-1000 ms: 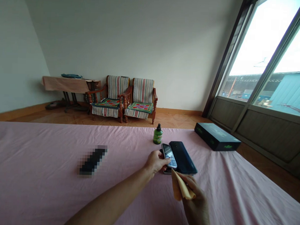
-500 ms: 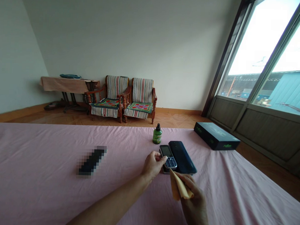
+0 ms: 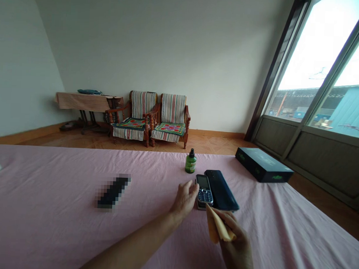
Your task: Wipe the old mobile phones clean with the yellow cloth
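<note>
A silver-and-black keypad phone (image 3: 205, 189) lies on top of another flat device, whose edge shows beneath it. My left hand (image 3: 185, 196) is beside the phone's left edge, its thumb at that edge and its fingers loosely bent, with nothing gripped. Directly to the right of the keypad phone rests a dark blue smartphone (image 3: 221, 191), back up. My right hand (image 3: 233, 228) pinches a folded yellow cloth (image 3: 220, 228) just below the phones.
Behind the phones stands a green bottle (image 3: 190, 162) with a black cap. A black box (image 3: 263, 165) sits at the back right. To the left lies a dark pixelated object (image 3: 113, 192). Pink cloth (image 3: 61, 224) covers the surface. Two wooden chairs (image 3: 170, 128) are beyond it.
My left thumb has moved off the keypad phone's face to its left edge, and the phone now lies in line on the device below. The right hand still keeps the cloth.
</note>
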### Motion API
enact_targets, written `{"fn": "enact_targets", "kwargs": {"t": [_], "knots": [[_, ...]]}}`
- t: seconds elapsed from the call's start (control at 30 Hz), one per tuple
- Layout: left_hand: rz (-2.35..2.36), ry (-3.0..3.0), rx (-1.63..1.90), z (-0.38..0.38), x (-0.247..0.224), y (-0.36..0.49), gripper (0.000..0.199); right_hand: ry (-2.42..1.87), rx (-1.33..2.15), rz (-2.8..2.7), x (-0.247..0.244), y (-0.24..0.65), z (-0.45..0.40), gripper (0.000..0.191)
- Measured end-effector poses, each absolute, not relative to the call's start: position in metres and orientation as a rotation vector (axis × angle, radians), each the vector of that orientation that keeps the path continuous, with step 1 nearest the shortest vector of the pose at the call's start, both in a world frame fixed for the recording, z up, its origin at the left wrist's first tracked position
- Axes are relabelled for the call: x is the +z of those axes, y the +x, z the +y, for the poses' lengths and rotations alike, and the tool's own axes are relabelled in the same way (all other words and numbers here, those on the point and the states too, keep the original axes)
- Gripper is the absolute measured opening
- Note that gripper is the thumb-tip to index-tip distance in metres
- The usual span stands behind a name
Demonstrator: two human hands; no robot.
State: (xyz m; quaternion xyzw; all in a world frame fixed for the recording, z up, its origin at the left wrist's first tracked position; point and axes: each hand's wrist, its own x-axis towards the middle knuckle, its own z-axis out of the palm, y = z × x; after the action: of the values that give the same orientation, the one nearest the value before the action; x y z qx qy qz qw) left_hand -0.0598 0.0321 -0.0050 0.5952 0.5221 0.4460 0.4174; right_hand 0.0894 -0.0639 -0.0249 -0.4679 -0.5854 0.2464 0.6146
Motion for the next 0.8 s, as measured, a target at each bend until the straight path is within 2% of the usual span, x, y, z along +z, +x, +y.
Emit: {"fn": "enact_targets", "kwargs": {"t": [0.1,0.23,0.43,0.67,0.8], "knots": [[1.373,1.704,1.112,0.019,-0.005,-0.091,0.049,-1.068,0.556,-1.363,-0.027,0.092,-0.064,0.029],[1.501,1.957,1.097,0.004,0.003,-0.152,0.055,-1.052,0.539,-1.361,-0.028,0.092,-0.065,0.035],[1.905,2.201,1.071,-0.003,0.024,-0.250,0.048,-0.967,0.560,-1.504,-0.037,0.092,-0.062,0.041],[2.370,2.168,0.703,-0.007,0.017,-0.300,0.065,-0.952,0.565,-1.491,-0.059,0.097,-0.055,0.039],[2.444,2.144,0.518,-0.006,0.012,-0.300,0.062,-0.942,0.577,-1.483,-0.059,0.097,-0.055,0.039]]}}
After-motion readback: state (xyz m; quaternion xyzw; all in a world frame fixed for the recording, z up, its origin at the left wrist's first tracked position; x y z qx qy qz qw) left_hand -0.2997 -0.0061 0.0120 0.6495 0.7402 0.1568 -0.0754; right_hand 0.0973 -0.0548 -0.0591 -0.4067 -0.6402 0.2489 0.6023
